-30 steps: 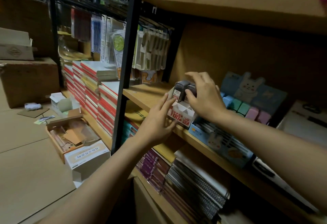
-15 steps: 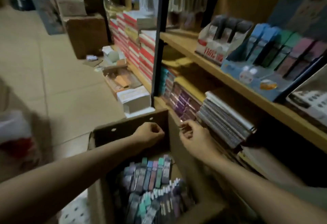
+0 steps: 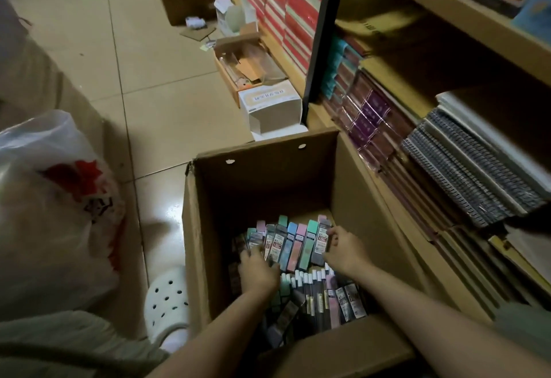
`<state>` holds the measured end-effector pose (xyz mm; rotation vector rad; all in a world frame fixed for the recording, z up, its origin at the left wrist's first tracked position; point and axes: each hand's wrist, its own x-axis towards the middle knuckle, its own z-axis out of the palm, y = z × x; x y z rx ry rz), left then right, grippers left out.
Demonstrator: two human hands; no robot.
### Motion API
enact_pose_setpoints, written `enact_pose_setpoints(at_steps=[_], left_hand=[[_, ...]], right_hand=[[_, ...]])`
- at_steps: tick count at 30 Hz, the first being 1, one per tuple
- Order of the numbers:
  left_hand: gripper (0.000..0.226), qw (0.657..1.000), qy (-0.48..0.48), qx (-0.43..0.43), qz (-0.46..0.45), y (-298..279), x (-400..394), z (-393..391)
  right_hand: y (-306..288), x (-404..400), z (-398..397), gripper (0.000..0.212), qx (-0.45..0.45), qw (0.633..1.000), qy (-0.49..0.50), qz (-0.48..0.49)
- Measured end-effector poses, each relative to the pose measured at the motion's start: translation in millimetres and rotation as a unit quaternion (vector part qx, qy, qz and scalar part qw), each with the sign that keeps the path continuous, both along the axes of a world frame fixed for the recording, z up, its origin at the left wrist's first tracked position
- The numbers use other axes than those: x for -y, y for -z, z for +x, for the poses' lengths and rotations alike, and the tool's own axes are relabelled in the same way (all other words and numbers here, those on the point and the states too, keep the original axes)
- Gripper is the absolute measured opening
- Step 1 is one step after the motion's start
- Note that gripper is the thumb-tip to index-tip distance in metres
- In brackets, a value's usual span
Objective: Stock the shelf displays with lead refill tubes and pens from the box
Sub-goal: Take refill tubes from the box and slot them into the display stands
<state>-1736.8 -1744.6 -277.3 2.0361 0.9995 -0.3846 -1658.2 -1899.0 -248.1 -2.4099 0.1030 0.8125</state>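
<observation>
Head view: cardboard box (image 3: 354, 186) on the floor holds lead refill tubes (image 3: 293, 243); both hands reach inside, left hand (image 3: 258, 270) and right hand (image 3: 343, 247) gripping the upright row's ends.

We count one open box (image 3: 262, 174) with two hands (image 3: 258, 270) in it. About seven tubes (image 3: 293, 246) stand in the upper row; the loose ones below are too many and too dim to count. One bag (image 3: 50, 198), one shoe (image 3: 167, 300).
</observation>
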Motion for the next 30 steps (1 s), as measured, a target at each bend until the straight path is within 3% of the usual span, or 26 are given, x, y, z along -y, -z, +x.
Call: enact_pose_setpoints(at_steps=[5, 9, 17, 21, 25, 27, 30], left_hand=[[0.071, 0.976, 0.171, -0.04, 0.132, 30, 12, 10], [0.076, 0.975, 0.162, -0.09, 0.127, 48, 17, 12], [0.076, 0.965, 0.201, -0.038, 0.166, 53, 29, 4], [0.071, 0.982, 0.11, 0.034, 0.15, 46, 27, 3], [0.075, 0.998, -0.035, 0.004, 0.061, 45, 9, 16], [0.077, 0.999, -0.039, -0.016, 0.026, 48, 7, 19], [0.075, 0.998, 0.003, -0.026, 0.051, 50, 13, 16]], right_hand=[[27, -4, 11, 0.082, 0.007, 0.998, -0.055, -0.018], [45, -8, 25, 0.081, 0.004, 0.997, -0.056, -0.05], [64, -22, 31, 0.069, 0.025, 0.999, 0.026, -0.032], [61, -20, 24, 0.061, 0.048, 0.997, 0.046, -0.029], [53, -14, 14, 0.058, 0.072, 0.995, 0.065, 0.002], [48, -9, 10, 0.057, 0.071, 0.994, 0.076, 0.025], [41, -2, 5, 0.057, 0.046, 0.993, 0.082, 0.07]])
